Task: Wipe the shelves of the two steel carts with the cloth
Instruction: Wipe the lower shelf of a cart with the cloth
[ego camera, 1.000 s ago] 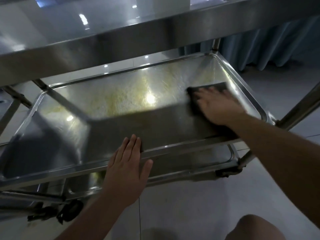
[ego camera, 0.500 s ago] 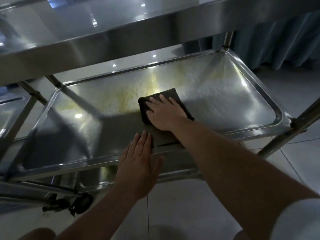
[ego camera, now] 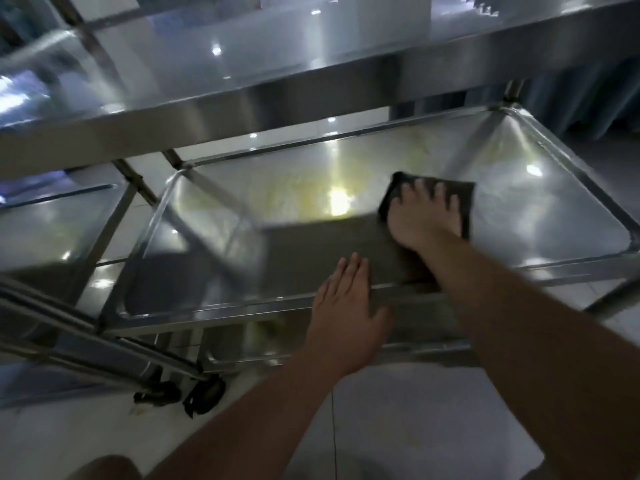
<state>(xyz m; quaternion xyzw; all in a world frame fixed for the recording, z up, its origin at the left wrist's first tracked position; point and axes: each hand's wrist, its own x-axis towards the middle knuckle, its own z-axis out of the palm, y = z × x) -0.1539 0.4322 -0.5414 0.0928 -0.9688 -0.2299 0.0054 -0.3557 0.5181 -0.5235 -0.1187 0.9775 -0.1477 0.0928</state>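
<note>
A steel cart fills the view; its middle shelf is a shallow shiny tray with yellowish streaks. A dark cloth lies flat on the shelf, right of centre. My right hand presses on the cloth with fingers spread and straight. My left hand rests flat on the shelf's front rim, fingers straight and together. The top shelf overhangs the far part of the middle shelf. A bottom shelf shows below the front rim.
A second steel cart stands against the left side, its shelves partly visible. Black caster wheels sit on the pale tiled floor. A blue curtain hangs at the back right. My knee shows at the bottom.
My right hand slid the cloth from the shelf's right side to the centre, then back rightward and farther in. My left hand stayed on the front rim.
</note>
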